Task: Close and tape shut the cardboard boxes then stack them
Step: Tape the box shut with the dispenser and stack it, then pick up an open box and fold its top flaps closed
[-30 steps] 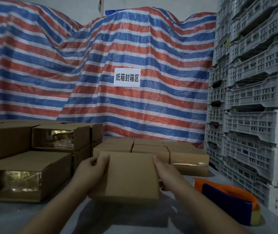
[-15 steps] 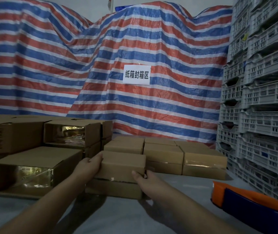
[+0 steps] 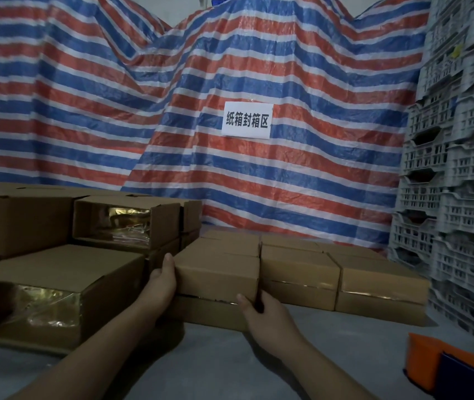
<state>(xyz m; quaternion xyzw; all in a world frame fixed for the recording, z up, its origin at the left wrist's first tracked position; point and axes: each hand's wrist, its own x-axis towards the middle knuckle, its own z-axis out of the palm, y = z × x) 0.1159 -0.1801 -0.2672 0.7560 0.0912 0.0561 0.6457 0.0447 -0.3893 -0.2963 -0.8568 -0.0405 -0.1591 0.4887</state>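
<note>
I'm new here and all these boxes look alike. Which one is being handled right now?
Find the white paper sign on the striped tarp, then look straight down to the low row of small brown boxes. The handled box is the leftmost at the front, the only one with the left hand and right hand on its sides.

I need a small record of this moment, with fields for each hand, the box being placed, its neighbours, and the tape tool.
left hand: grips the left side of the held box
right hand: grips its front right corner
held box: closed, in the row of small boxes
neighbour boxes: closed, to its right
larger boxes: stacked at left, shiny tape on ends
tape dispenser: orange, on the table, untouched
</note>
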